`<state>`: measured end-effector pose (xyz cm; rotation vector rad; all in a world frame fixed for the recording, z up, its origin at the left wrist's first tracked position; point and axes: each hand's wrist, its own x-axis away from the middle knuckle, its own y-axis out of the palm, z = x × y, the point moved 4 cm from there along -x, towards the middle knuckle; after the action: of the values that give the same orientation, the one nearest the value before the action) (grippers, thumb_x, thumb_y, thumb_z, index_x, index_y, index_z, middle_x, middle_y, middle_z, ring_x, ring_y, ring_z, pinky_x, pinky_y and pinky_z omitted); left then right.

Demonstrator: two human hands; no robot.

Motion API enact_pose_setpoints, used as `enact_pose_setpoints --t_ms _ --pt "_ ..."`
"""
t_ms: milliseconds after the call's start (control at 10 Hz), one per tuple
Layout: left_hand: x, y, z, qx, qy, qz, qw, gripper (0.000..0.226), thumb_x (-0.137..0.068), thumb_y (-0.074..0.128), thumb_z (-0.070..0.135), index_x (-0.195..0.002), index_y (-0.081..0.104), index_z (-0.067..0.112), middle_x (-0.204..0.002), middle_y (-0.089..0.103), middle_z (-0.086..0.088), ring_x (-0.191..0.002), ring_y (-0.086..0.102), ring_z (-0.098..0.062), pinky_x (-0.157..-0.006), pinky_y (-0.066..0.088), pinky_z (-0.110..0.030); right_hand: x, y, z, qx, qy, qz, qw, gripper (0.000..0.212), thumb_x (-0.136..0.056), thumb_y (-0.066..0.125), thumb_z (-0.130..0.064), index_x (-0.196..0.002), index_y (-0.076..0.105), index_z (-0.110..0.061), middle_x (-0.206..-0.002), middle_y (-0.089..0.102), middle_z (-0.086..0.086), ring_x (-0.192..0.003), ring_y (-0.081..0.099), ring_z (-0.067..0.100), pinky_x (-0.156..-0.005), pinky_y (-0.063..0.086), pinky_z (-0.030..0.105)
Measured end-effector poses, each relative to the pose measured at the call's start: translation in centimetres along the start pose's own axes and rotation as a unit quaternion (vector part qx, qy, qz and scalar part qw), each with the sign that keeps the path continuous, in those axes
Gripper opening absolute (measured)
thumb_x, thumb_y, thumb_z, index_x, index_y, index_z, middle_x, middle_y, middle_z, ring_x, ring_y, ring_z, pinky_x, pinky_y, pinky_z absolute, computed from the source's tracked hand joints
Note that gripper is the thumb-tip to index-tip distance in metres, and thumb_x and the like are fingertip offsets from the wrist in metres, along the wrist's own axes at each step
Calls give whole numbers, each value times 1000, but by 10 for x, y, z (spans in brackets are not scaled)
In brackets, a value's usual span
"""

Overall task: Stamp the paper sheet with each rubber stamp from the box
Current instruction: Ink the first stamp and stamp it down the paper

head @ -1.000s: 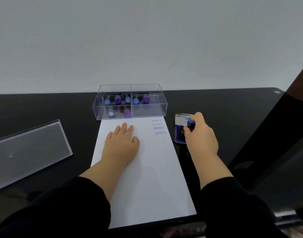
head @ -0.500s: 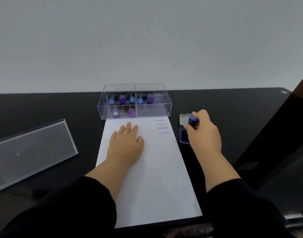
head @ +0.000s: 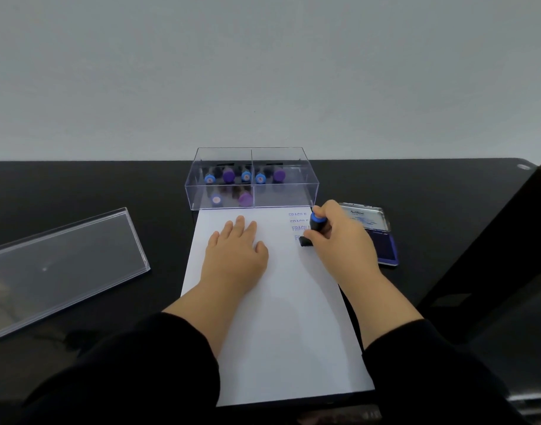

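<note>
The light is soft and even, rather dim, and seems to fall from above; the grey wall (head: pixel 263 72) shows no hot spots. The glossy black counter (head: pixel 79 185) throws back faint reflections, and the clear lid (head: pixel 57 265) carries a pale sheen with one small bright glint. Shadows under the hands on the white paper sheet (head: pixel 293 332) are weak and diffuse. The counter's far edge bows slightly from the wide lens. Stamped lettering reads soft, slightly blurred.

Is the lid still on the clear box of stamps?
No, the lid lies on the table, left of the open box.
</note>
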<state>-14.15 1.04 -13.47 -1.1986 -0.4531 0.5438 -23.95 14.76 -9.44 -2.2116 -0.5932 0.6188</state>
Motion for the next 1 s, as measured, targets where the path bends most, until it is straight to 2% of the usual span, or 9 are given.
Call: enact_pose_setpoints --t_ms 100,300,400,500,600,1000 --pt "1 -1 0 0 1 -1 1000 53 -101 21 32 -152 9 23 -160 -2 1 -147 -3 -16 -117 -3 -34 0 3 -1 8 -8 -3 1000 20 -90 61 -23 -96 42 -25 -77 56 -5 -74 54 19 -64 44 31" --pt "0 0 0 -2 2 -4 1000 53 -101 20 32 -153 8 23 -160 -3 1 -147 -3 -16 -117 -3 -34 0 3 -2 16 -13 -1 1000 19 -91 60 -24 -102 45 -23 -78 53 -7 -76 52 19 -62 41 29" --pt "0 0 -1 -4 2 -4 1000 53 -101 20 32 -152 8 23 -160 -3 1 -147 -3 -17 -117 -3 -34 0 5 0 21 -17 0 1000 20 -91 60 -23 -106 48 -21 -68 44 -14 -75 49 18 -62 40 29" --pt "-1 1 -1 -4 2 -2 1000 54 -101 20 33 -152 8 23 -160 -2 1 -147 -3 -16 -117 -3 -34 1 7 -1 17 -19 7 1000 22 -91 60 -21 -110 50 -20 -71 43 -14 -76 48 18 -64 42 30" --pt "0 1 -1 -6 3 -2 1000 54 -101 20 33 -152 8 23 -160 -2 1 -147 -3 -17 -117 -3 -34 3 7 -3 22 -18 13 999 21 -92 58 -20 -111 49 -19 -82 49 -7 -80 49 20 -67 45 34" --pt "-1 1 -1 -9 1 -4 1000 54 -101 20 33 -152 8 23 -160 -3 1 -147 -3 -17 -117 -3 -35 3 8 -3 21 -19 12 1000 19 -92 58 -19 -109 48 -18 -78 49 -6 -79 52 21 -67 48 38"
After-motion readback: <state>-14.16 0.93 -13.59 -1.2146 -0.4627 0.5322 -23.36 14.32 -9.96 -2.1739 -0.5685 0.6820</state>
